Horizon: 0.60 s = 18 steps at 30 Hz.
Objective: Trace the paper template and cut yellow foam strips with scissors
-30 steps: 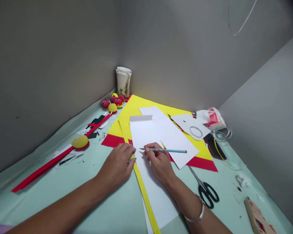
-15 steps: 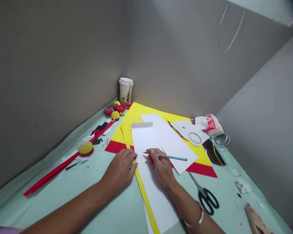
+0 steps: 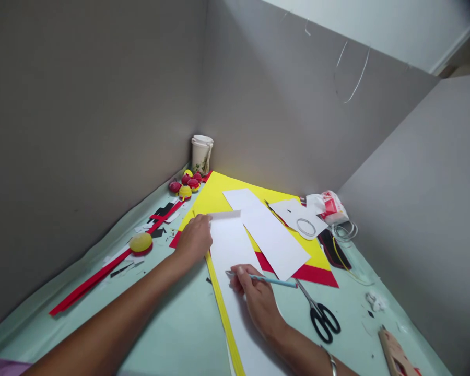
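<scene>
A long white paper strip (image 3: pixel 232 245) with a folded flap (image 3: pixel 225 214) at its far end lies in front of me. Along its left edge runs a narrow yellow strip (image 3: pixel 220 308). My left hand (image 3: pixel 196 237) is closed over the yellow strip's far part, beside the flap; its fingertips are partly hidden. My right hand (image 3: pixel 254 295) grips a light blue pencil (image 3: pixel 276 281) with a dark red end, its tip over the white strip. Whether the tip touches the paper I cannot tell.
Beneath lie yellow card (image 3: pixel 235 183) and another white strip (image 3: pixel 266 230). Scissors (image 3: pixel 323 318) are right of my right hand. Leftward is a red band with a yellow disc (image 3: pixel 141 243); farther back, small red-and-yellow ornaments (image 3: pixel 185 192) and a white cup (image 3: pixel 202 154). Wire (image 3: pixel 344 232) lies at right.
My left hand has slid away from me along the yellow strip to the folded flap. My right hand, with the pencil, and the white strip have shifted nearer to me. The view has tilted slightly.
</scene>
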Available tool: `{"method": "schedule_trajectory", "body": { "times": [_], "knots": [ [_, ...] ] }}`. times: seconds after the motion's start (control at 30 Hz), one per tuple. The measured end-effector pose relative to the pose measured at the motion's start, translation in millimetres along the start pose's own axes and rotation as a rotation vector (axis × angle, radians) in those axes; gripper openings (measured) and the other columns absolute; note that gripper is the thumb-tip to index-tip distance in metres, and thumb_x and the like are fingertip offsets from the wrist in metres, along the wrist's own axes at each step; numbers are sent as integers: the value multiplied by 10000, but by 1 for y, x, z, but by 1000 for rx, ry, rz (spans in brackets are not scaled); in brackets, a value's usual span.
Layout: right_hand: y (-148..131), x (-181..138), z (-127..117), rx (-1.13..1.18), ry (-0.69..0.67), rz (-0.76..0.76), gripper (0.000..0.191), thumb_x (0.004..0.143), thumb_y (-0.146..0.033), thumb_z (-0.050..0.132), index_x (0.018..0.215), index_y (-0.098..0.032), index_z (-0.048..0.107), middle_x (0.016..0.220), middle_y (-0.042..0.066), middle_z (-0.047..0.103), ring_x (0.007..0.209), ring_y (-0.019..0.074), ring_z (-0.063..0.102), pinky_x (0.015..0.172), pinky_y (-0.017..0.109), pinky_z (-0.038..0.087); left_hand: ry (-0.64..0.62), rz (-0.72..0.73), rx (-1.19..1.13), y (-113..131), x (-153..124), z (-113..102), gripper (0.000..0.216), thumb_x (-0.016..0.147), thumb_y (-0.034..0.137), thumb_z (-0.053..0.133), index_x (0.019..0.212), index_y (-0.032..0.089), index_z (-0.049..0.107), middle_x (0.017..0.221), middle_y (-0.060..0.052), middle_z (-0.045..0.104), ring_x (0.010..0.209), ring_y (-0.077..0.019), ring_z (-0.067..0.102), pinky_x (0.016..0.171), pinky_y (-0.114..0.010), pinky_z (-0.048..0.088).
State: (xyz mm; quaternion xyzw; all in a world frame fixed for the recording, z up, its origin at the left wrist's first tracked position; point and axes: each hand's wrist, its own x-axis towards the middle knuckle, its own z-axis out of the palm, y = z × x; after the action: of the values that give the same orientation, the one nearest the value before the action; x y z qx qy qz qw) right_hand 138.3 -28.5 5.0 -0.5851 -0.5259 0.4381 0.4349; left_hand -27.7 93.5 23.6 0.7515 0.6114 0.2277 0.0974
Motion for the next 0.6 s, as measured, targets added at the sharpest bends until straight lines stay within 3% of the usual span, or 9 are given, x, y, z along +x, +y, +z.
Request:
{"method": "schedule_trajectory", "body": {
  "times": [0.13, 0.27, 0.47, 0.6],
  "knots": [
    [3, -11, -4, 56, -45, 37, 409, 919, -537, 460, 901, -189, 675, 717, 33, 634, 709, 175, 554, 685, 291, 430, 6, -9, 12, -7, 14, 11, 379, 857, 127, 413, 1194, 108, 586, 1173, -159, 633, 1104, -301, 549, 934, -413, 438],
    [-12, 7, -15, 76, -158, 75, 424, 892, -544, 474, 839, -166, 657, 639, 26, 612, 592, 156, 535, 572, 276, 419, 15, 7, 4, -17, 15, 15, 354, 849, 185, 488, 1185, 141, 589, 1185, -125, 638, 1121, -285, 534, 959, -396, 425],
    [-51, 91, -12, 6, -143, -84, 194, 813, -346, 577, 778, -180, 671, 648, 8, 645, 579, 138, 544, 578, 255, 432, 39, -17, -33, -22, 15, 16, 444, 829, 196, 539, 1267, 131, 510, 1191, -98, 643, 1126, -268, 526, 975, -372, 414],
    [-49, 147, 12, 16, -110, -102, 150, 767, -311, 561, 741, -177, 622, 623, 4, 648, 538, 140, 549, 525, 250, 427, 42, -31, -83, -22, 15, 16, 490, 822, 183, 547, 1303, 139, 467, 1187, -87, 648, 1118, -266, 524, 962, -374, 419]
  ]
}}
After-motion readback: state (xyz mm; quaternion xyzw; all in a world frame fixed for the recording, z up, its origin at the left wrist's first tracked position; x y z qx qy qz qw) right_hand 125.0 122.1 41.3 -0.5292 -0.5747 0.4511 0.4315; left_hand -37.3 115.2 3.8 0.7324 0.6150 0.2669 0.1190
